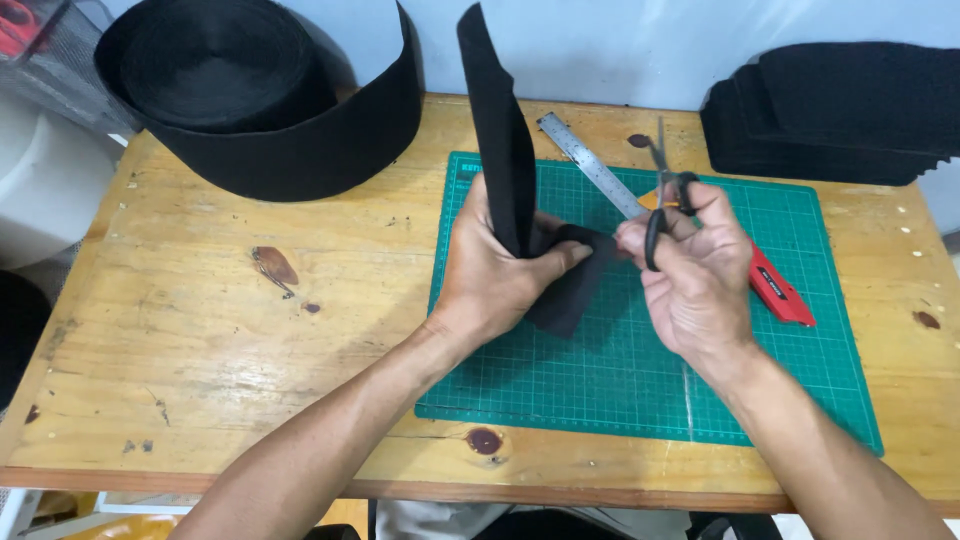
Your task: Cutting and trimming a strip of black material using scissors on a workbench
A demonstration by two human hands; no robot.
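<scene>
The left hand (495, 270) is squeezing a long black felt strip (505, 150) and holding it up over the green cutting mat (600, 390). The strip is standing almost straight up, with its top end pointing away from the person, and its bottom end is folding down below the hand. The right hand (695, 275) is gripping a pair of black-handled scissors (668, 195), with fingers pushed through the loops. The scissors are pointing up and away, with the blades looking nearly closed, though they are thin and hard to see. The strip is sitting just to the left of the scissors, and the two hands are almost touching. The right hand is the one nearer the cut end of the strip. A metal ruler (590, 165) and a red utility knife (780, 290) are lying on the mat behind the hands. A big roll of black felt (250, 90) is resting at the back left of the wooden table (200, 350), and a stack of black felt pieces (840, 110) is sitting at the back right.
</scene>
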